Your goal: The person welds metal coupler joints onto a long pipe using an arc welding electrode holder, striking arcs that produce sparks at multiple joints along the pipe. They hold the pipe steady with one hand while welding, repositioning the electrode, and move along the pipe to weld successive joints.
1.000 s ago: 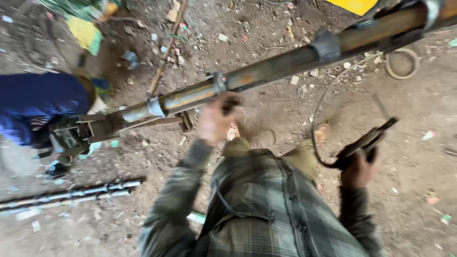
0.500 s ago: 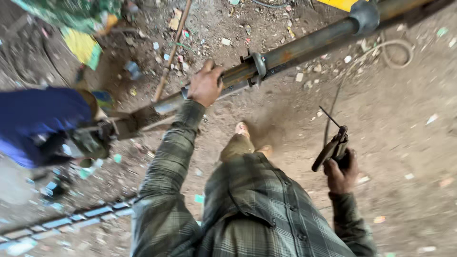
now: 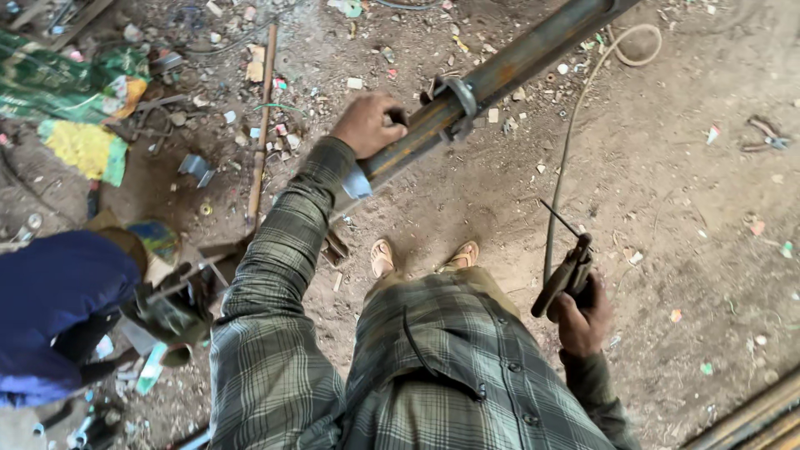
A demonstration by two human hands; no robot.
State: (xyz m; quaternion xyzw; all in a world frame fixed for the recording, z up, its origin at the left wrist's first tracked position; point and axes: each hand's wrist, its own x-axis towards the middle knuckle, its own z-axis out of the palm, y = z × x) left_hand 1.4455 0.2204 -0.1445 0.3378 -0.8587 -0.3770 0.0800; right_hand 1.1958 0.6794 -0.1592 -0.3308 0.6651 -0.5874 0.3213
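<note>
A long rusty steel pipe [image 3: 508, 71] runs diagonally from upper right down toward the lower left, above a dirt floor. My left hand [image 3: 367, 125] grips the pipe from above, beside a metal clamp ring [image 3: 457, 98]. My right hand [image 3: 582, 312] hangs low at my right side and holds a welding electrode holder [image 3: 565, 273] with a thin rod pointing up and left. A cable [image 3: 567, 150] trails from the holder across the ground. My two sandalled feet [image 3: 425, 254] stand below the pipe.
A person in blue clothes [image 3: 58, 308] crouches at the left by the pipe's lower end. Scrap, a green sack [image 3: 67, 83] and a thin rod [image 3: 262, 125] litter the upper left. More pipes [image 3: 750, 421] lie at the lower right corner.
The view has swung so the pipe now sits higher and to the right. My left hand stays on the pipe; my right hand with the holder has dropped lower.
</note>
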